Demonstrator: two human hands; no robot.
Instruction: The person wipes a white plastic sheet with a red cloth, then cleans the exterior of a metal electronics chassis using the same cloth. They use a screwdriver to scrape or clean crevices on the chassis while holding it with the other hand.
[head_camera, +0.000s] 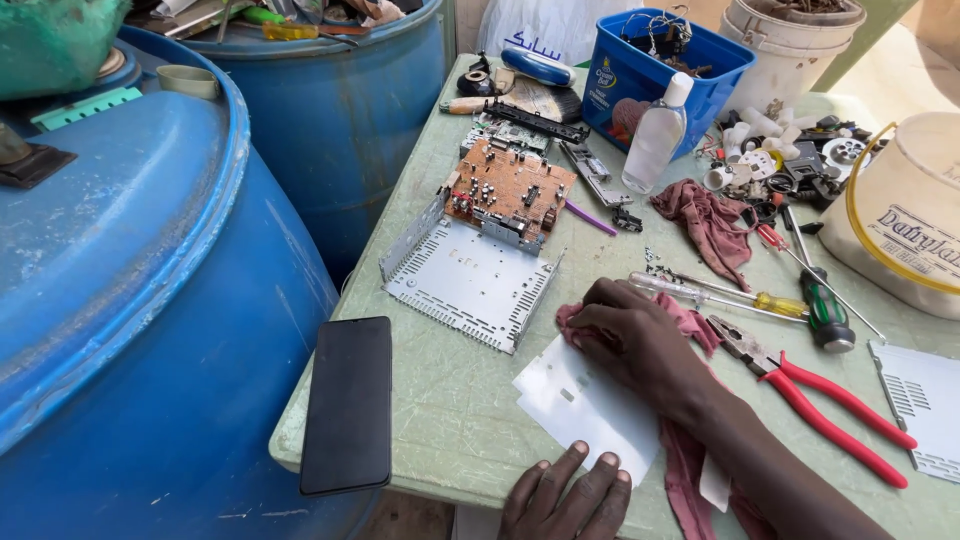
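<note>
While right hand (640, 345) presses rag (690, 320), left hand (565, 500) steadies plate (590, 410)

Black phone (347, 404) at table edge. Circuit board (511, 190) on perforated metal chassis (465, 282). Red-handled pliers (825, 402), screwdrivers (720, 297) right. Clear bottle (656, 137) against blue tub (655, 70). Blue barrels (150, 300) left.

Bare tabletop (440, 400) btwn phone (348, 404) & white plate (588, 404); pliers (820, 400), screwdrivers (740, 297) crowding right.
</note>
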